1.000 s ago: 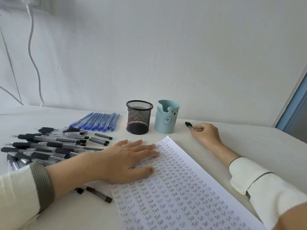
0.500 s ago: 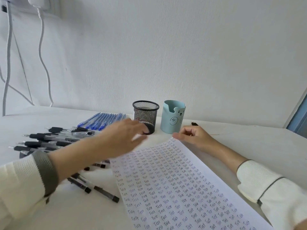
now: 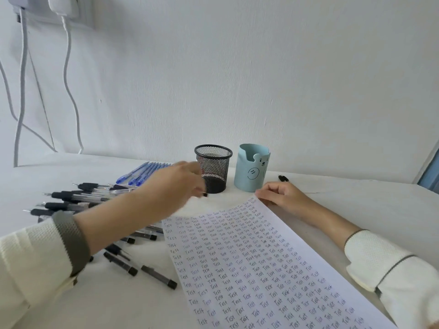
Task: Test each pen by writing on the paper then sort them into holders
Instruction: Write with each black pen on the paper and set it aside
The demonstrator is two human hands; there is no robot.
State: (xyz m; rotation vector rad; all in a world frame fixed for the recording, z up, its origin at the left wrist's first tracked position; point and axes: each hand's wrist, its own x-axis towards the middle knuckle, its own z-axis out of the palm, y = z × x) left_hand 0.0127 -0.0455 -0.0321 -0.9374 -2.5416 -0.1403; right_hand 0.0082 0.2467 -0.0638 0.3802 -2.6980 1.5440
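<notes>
The paper (image 3: pixel 261 269), filled with rows of "Test", lies slanted across the table. My right hand (image 3: pixel 282 198) pinches its far corner. A black pen (image 3: pixel 283 178) lies loose just behind that hand. My left hand (image 3: pixel 175 186) is blurred in the air, just left of the black mesh holder (image 3: pixel 213 167), over the row of blue pens (image 3: pixel 142 173); nothing shows in its fingers. The light blue bear holder (image 3: pixel 251 169) stands right of the mesh one. Black pens (image 3: pixel 71 198) lie piled at the left, partly hidden by my left forearm.
Several short dark pens (image 3: pixel 140 267) lie scattered near the paper's left edge. White cables (image 3: pixel 69 91) hang down the wall at the far left. A blue door frame (image 3: pixel 430 172) shows at the right edge.
My left hand lifted off the paper and swung up towards the blue pens and mesh holder. My right hand let go of the black pen and took the paper's far corner.
</notes>
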